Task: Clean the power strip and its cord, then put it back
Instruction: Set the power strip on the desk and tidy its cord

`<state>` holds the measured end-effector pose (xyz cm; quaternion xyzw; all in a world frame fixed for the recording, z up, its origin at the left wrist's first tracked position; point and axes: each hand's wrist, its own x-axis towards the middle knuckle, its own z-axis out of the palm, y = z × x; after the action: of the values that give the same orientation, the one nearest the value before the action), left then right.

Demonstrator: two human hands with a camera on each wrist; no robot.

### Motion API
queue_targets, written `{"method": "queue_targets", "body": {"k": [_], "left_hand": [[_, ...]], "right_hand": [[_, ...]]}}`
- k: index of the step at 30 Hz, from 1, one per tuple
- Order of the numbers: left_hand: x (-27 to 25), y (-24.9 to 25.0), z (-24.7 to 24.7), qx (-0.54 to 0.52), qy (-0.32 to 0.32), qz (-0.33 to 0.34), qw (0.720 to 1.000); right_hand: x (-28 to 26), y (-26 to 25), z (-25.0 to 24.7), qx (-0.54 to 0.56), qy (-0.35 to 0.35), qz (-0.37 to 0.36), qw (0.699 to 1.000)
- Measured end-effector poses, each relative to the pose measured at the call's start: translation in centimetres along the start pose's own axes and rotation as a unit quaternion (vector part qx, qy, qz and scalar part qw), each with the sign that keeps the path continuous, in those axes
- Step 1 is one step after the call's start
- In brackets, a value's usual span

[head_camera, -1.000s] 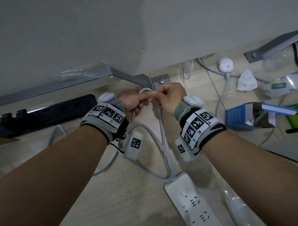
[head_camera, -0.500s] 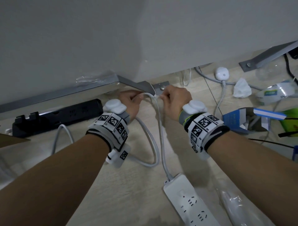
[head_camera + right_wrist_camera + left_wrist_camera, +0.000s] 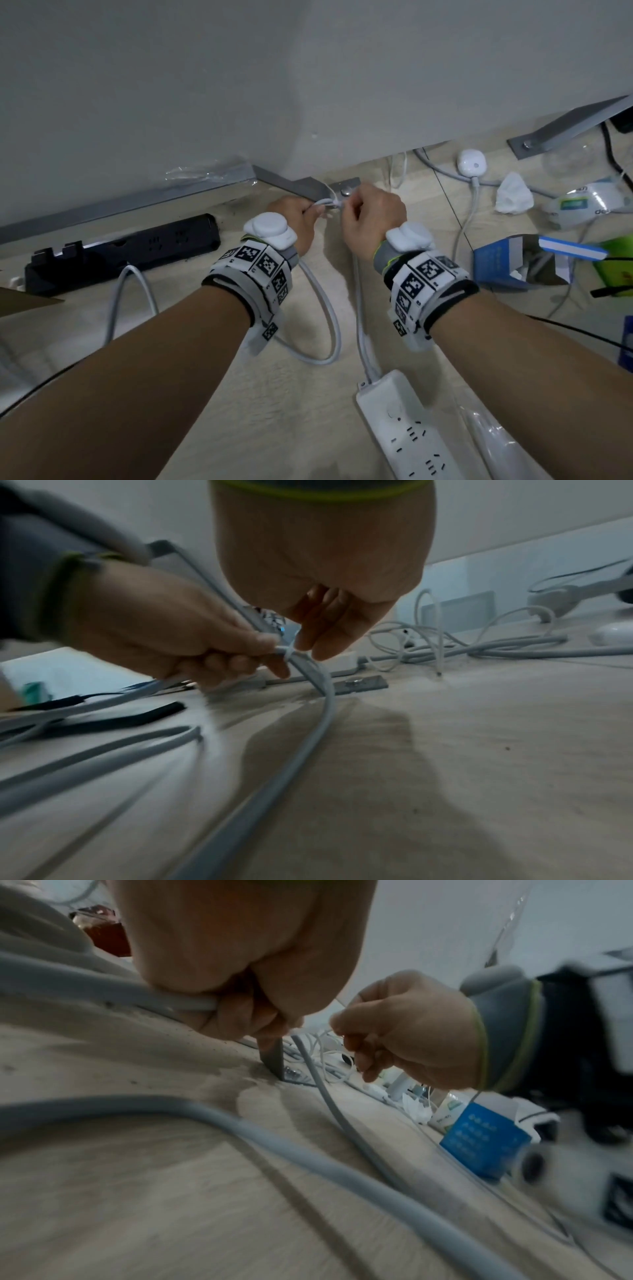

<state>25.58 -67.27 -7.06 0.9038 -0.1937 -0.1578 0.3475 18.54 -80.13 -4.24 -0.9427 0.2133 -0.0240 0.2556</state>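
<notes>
The white power strip (image 3: 407, 431) lies on the pale wood floor at the lower right. Its grey-white cord (image 3: 359, 329) runs from the strip up to my hands, and a second loop (image 3: 329, 308) curves back on the left. My left hand (image 3: 313, 209) grips the folded cord (image 3: 178, 1003) in a fist. Close beside it, my right hand (image 3: 346, 205) pinches a thin white tie (image 3: 289, 651) wrapped round the cord just ahead of the left fingers (image 3: 240, 647). Both hands hover just above the floor, in front of a metal foot (image 3: 346, 188).
A black power strip (image 3: 130, 250) lies along the wall at left. At right are a white round plug (image 3: 472, 162), a crumpled tissue (image 3: 513, 195), an open blue box (image 3: 507, 260) and loose cables (image 3: 479, 647). A clear plastic-wrapped item (image 3: 496, 442) lies beside the white strip.
Both hands have moved forward toward the metal foot, still together on the cord. The cord's loops have drawn out longer and straighter from the strip.
</notes>
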Motion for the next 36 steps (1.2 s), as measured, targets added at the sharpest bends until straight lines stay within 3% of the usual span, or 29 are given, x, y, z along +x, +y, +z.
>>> {"method": "queue_targets", "body": {"k": [4, 9, 14, 21, 24, 29, 36], "left_hand": [[0.2, 0.8, 0.4, 0.010, -0.013, -0.036, 0.999], [-0.2, -1.0, 0.7, -0.016, -0.046, -0.017, 0.999], [-0.4, -2.1, 0.6, -0.014, -0.030, -0.025, 0.999], [-0.9, -1.9, -0.1, 0.031, -0.017, 0.061, 0.997], [-1.1, -2.0, -0.2, 0.080, -0.032, 0.050, 0.995], [-0.9, -1.1, -0.3, 0.055, -0.011, 0.046, 0.997], [0.1, -1.6, -0.5, 0.084, -0.025, 0.046, 0.995]], "right_hand": [[-2.1, -0.5, 1.0, -0.025, -0.052, -0.053, 0.997], [-2.6, -1.4, 1.6, -0.030, -0.100, -0.092, 0.990], [-1.4, 0.7, -0.4, -0.022, -0.056, -0.053, 0.997], [2.2, 1.4, -1.6, -0.016, 0.000, 0.007, 1.000], [1.7, 0.4, -1.0, 0.040, 0.038, 0.033, 0.998], [-1.7, -1.5, 0.3, 0.088, 0.051, -0.014, 0.995], [-3.6, -2.5, 2.7, 0.032, -0.032, -0.082, 0.996]]}}
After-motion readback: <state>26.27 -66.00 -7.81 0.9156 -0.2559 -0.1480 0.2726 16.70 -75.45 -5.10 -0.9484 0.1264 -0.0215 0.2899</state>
